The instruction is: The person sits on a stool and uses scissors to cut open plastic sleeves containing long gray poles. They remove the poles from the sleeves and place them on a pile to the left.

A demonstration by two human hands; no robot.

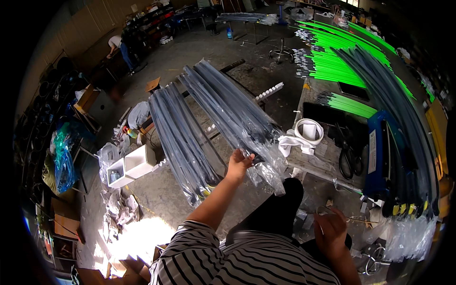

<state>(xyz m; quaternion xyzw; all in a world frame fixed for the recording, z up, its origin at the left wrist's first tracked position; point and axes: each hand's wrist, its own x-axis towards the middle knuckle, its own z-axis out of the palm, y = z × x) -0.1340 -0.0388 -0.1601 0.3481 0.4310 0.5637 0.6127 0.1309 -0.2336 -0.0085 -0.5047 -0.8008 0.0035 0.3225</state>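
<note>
Two bagged rod bundles point(209, 118); one scissors point(350, 159)

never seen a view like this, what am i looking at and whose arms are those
This is one picture from a wide fisheye camera worn on a person's head, looking down, so straight edges bend. The arms in striped sleeves are that person's own. The left hand reaches out and touches a clear plastic bag of long dark rods; whether its grip is closed is unclear. A second bag of dark rods lies beside it. The right hand is low, fingers loosely curled near thin wire. On the workbench to the right lie black scissors, a white tape roll and bright green rods.
</note>
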